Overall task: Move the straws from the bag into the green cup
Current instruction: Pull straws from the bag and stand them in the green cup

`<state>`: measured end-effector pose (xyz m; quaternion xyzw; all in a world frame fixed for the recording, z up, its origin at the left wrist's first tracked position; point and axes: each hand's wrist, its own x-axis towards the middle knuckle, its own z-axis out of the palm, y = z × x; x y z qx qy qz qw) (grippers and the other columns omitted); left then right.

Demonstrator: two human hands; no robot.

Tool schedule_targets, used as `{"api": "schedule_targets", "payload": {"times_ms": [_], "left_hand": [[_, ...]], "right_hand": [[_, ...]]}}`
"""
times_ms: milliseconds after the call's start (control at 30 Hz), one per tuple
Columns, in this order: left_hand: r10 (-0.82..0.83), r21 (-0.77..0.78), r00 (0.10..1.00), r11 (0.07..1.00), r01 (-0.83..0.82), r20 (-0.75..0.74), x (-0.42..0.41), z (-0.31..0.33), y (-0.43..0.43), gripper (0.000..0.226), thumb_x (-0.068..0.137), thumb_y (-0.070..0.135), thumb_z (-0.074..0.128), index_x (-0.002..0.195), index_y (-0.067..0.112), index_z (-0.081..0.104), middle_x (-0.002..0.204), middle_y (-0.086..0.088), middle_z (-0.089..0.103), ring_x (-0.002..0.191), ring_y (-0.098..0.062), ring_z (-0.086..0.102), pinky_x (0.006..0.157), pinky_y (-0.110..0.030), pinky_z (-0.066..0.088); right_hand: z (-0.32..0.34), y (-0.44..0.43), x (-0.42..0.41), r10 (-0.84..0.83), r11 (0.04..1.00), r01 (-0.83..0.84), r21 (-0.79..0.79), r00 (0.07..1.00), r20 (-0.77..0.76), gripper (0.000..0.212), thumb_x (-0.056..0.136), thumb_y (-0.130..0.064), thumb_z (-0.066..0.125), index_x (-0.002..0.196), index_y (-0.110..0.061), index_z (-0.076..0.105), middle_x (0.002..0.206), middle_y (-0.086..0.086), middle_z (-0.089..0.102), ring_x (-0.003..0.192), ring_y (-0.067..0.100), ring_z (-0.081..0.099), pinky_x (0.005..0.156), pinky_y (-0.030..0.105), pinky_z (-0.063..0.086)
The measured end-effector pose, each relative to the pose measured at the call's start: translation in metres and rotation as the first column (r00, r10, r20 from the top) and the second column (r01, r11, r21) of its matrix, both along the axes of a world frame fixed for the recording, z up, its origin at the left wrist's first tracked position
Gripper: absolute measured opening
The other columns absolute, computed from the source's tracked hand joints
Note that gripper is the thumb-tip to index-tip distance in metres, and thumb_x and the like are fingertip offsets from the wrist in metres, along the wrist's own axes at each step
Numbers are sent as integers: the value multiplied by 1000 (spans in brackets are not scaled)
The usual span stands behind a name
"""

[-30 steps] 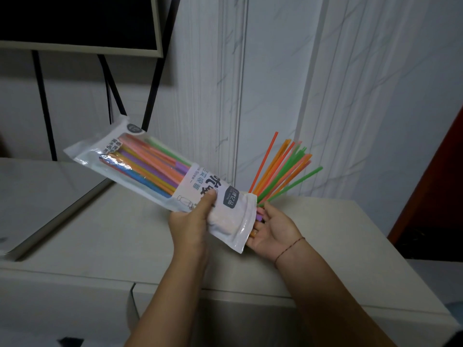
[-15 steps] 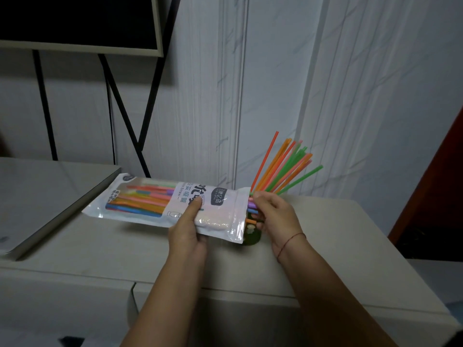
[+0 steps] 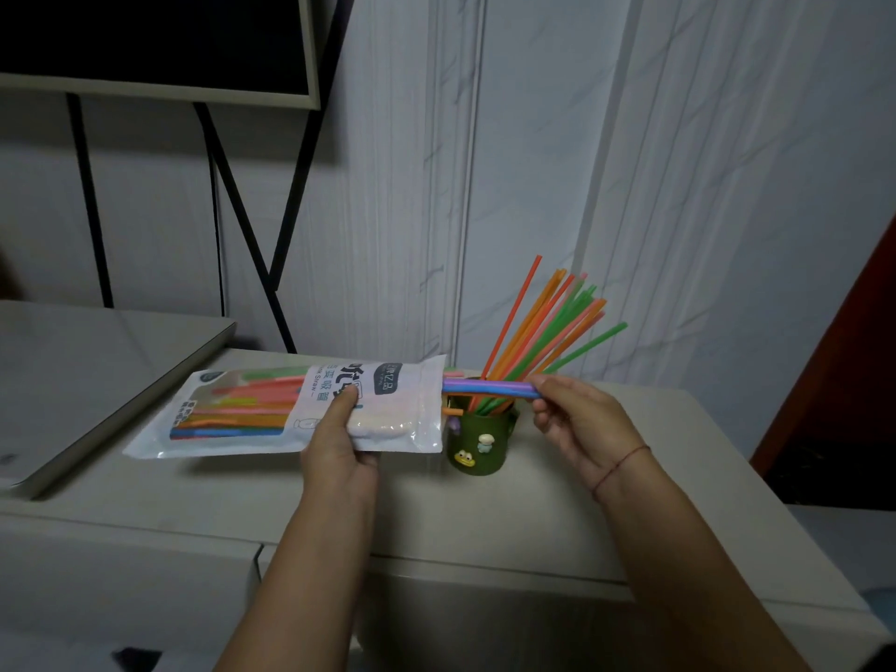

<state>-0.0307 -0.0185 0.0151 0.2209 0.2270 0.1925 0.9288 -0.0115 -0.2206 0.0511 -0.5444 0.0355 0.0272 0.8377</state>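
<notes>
My left hand grips the white plastic straw bag, held flat with its open end to the right; coloured straws show through its clear window. My right hand pinches a blue and a purple straw, partly drawn out of the bag's mouth and lying across the top of the green cup. The cup stands on the table and has small cartoon figures on its side. Several orange, green and pink straws stand in it, leaning to the right.
The cup stands on a pale table close to the white wall. A lighter raised slab lies at the left. A dark framed panel on black legs stands behind it. A dark red edge is at the far right.
The bag came down from a tilt to lie level just above the table. My right hand closed on straws at its mouth and pulled them rightward, uncovering the cup.
</notes>
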Motion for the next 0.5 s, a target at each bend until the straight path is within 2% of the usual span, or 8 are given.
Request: {"api": "schedule_targets", "payload": {"times_ms": [100, 200, 367, 500], "left_hand": [[-15, 23, 1000, 1000, 15, -26, 0, 1, -5, 38, 82, 1, 69, 116, 14, 56, 118, -8, 67, 94, -21, 68, 80, -44, 57], [-23, 16, 999, 1000, 23, -40, -1, 0, -12, 40, 81, 1, 70, 117, 13, 57, 119, -9, 67, 103, -26, 67, 89, -48, 55], [-34, 1, 999, 999, 34, -31, 0, -2, -17, 41, 80, -1, 70, 116, 13, 57, 120, -11, 68, 104, -27, 68, 93, -50, 52], [3, -17, 1000, 1000, -4, -28, 0, -1, -8, 46, 81, 0, 70, 121, 14, 54, 121, -10, 67, 105, -27, 67, 93, -48, 53]], "right_hand": [[-4, 6, 2, 79, 957, -50, 285, 993, -91, 7, 88, -4, 57, 83, -4, 62, 64, 7, 62, 47, 6, 55, 44, 14, 48], [-9, 25, -1, 172, 896, -91, 436, 974, -150, 7, 87, -3, 58, 82, -4, 63, 62, 6, 66, 47, 8, 59, 44, 15, 49], [-16, 49, -2, 152, 886, -64, 459, 976, -157, 6, 87, 1, 57, 88, -1, 63, 77, 11, 64, 47, 7, 60, 46, 13, 49], [-13, 36, 5, 16, 928, 33, 371, 992, -128, 8, 87, 1, 57, 81, -1, 61, 73, 10, 58, 47, 8, 56, 43, 14, 48]]}}
